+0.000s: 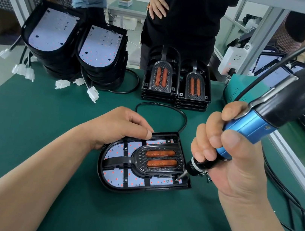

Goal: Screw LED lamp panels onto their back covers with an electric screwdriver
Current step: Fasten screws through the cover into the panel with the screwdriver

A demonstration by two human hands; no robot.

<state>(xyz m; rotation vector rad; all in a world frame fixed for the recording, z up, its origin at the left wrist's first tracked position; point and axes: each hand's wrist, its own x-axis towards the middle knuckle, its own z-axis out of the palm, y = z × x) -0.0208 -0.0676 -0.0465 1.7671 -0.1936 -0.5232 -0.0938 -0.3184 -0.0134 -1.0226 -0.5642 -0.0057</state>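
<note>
Two tall stacks of panelled back covers (pixel 100 48) sat far left on the desk (pixel 50 169), so I judged most of the job lay ahead. One lamp (pixel 146 162) lay before me: my left grip (pixel 124 127) held its far rim, my right grip (pixel 226 158) was wrapped round the electric screwdriver (pixel 252 128), bit at the near-right corner screw. Cords (pixel 284 196) and the desk's edge crowded the right; open room lay leftward.
</note>
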